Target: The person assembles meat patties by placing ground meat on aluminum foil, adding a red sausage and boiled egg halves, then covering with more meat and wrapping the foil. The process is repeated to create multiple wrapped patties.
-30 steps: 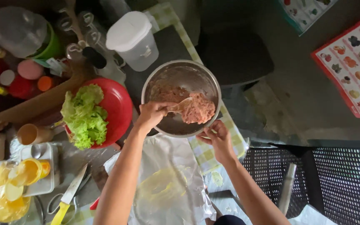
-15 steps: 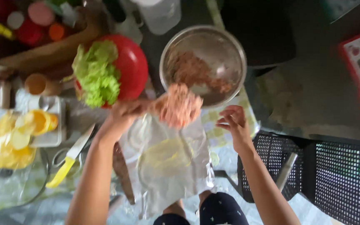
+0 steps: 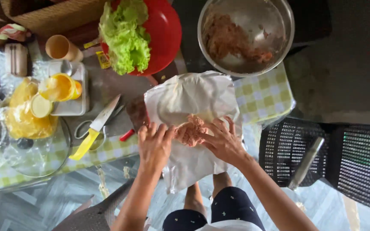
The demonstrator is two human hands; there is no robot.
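Note:
A lump of pink minced meat (image 3: 190, 129) lies on a white sheet of paper (image 3: 193, 96) spread over the table edge. My left hand (image 3: 154, 145) presses against the lump's left side, fingers apart. My right hand (image 3: 222, 140) touches its right side, fingers spread. Both hands cup the meat between them. A metal bowl (image 3: 284, 25) with more minced meat stands beyond the paper at the far right.
A red plate (image 3: 165, 30) with green lettuce sits left of the bowl. A yellow-handled knife (image 3: 93, 128), scissors, a tan cup (image 3: 61, 47) and yellow lemon halves on a small tray lie at the left. A black mesh chair (image 3: 339, 158) stands to the right.
The lump of meat came out of the bowl in my left hand and now rests on the paper. Both hands have moved down onto it.

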